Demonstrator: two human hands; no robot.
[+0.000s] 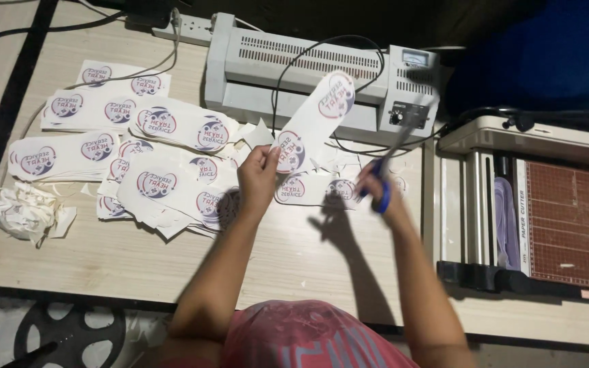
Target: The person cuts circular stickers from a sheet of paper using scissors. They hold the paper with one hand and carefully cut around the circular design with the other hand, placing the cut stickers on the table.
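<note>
White laminated strip [315, 119]: your left hand [258, 178] is pinching one. Your right hand [376, 187] is gripping one pair of blue-handled scissors [391, 158].

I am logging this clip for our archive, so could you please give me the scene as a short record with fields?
Left hand: left hand holds up a long rounded white label strip with round logos
Right hand: right hand grips blue-handled scissors, blurred, blades near the strip
Surface: wooden table
Left of hands: pile of similar cut strips; crumpled paper scraps
Behind: grey laminator
Right: paper cutter with a red grid board
</note>
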